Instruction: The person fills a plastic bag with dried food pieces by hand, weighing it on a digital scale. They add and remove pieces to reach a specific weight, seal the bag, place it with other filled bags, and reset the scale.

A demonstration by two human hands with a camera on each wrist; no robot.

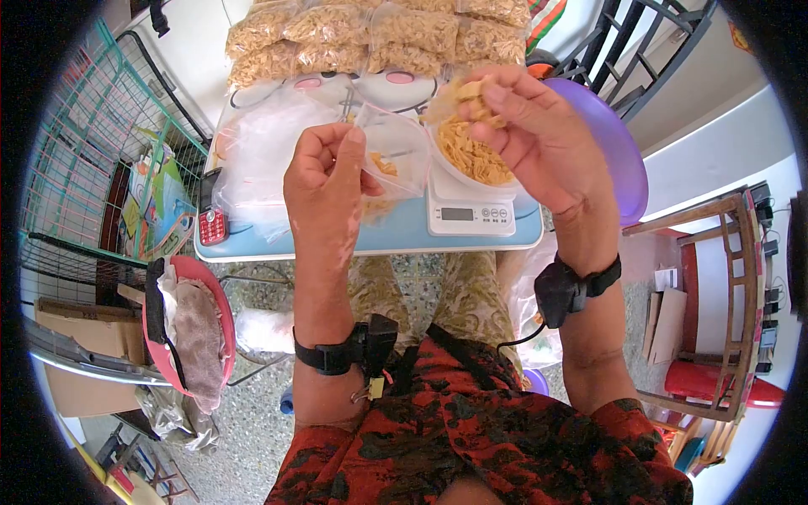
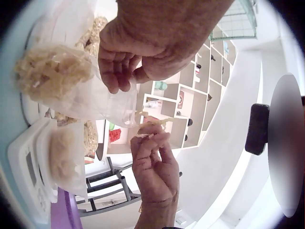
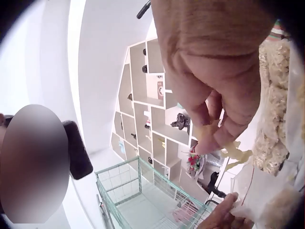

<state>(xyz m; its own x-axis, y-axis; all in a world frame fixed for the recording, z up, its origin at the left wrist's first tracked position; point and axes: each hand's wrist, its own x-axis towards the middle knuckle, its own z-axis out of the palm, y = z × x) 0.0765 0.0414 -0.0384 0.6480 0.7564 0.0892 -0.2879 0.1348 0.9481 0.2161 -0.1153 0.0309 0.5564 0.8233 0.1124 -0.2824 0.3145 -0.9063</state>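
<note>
My left hand (image 1: 324,172) pinches the edge of a clear plastic bag (image 1: 410,175) between thumb and fingers. Pale dried strips fill the bag's lower part in the left wrist view. Held up beside the bag's mouth, my right hand (image 1: 543,130) grips a small bunch of pale yellow strips (image 3: 238,157), some ends poking out past the fingertips. Below the right hand, a white bowl (image 1: 437,160) of similar strips (image 1: 473,153) stands on a white kitchen scale (image 1: 497,219).
Filled bags of strips (image 1: 370,38) lie in rows at the table's back. Flat clear bags (image 1: 265,160) and a red phone (image 1: 213,225) are on the left. A purple basin (image 1: 619,160) stands at the right, and a green wire cage (image 1: 160,109) at far left.
</note>
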